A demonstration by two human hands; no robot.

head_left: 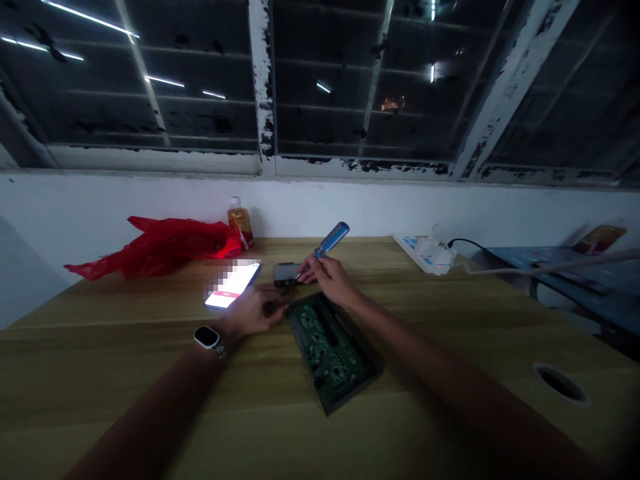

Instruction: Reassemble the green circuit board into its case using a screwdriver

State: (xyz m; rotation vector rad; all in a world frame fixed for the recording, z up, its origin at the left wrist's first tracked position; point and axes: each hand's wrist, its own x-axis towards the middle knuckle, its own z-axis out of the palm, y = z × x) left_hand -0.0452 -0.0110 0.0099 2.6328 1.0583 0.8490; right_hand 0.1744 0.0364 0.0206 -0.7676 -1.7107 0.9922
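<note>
A screwdriver point(332, 240) with a blue handle is in my right hand point(326, 275), whose fingers are closed on it. Its shaft slants down and left toward the fingertips of my left hand point(255, 310). That hand is curled in a pinch beside the far left corner of a green circuit board point(327, 347) in a dark frame, lying at an angle on the table. What the pinch holds, if anything, is too dark and small to make out. Just behind the screwdriver's shaft lies a small grey and black box point(285, 272).
A lit phone point(234, 283) lies left of the small box. Behind it are a red plastic bag point(175, 243) and a bottle point(241, 223) of amber liquid. A white power strip point(425, 253) with a cable stands at the back right. The wooden table point(240, 420) has a round cable hole point(561, 385).
</note>
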